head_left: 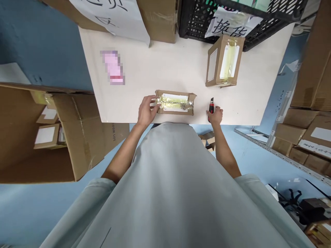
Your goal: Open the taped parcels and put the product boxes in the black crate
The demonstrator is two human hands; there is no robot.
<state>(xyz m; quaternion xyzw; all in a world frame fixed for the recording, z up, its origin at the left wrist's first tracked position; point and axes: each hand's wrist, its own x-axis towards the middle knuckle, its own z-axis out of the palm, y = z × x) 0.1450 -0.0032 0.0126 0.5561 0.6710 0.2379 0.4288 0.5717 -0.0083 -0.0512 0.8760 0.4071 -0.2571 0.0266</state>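
Observation:
A small cardboard box point(176, 102) with a white label under clear yellowish tape lies on the white table point(165, 69), close to its front edge. My left hand point(148, 110) grips the box's left end, thumb on the near side and fingers along the far side. To the right of the box, my right hand point(216, 116) is closed on a red and black utility knife point(211, 106). Its dark blade tip points away from me, apart from the box.
A taller taped box point(213, 67) stands at the back right, before a black plastic crate point(196, 20). A large carton point(162, 20) with a paper sign is at the back. A pixelated pink item point(113, 67) lies on the left. An open carton point(85, 137) holds boxes; more cartons point(292, 131) are stacked right.

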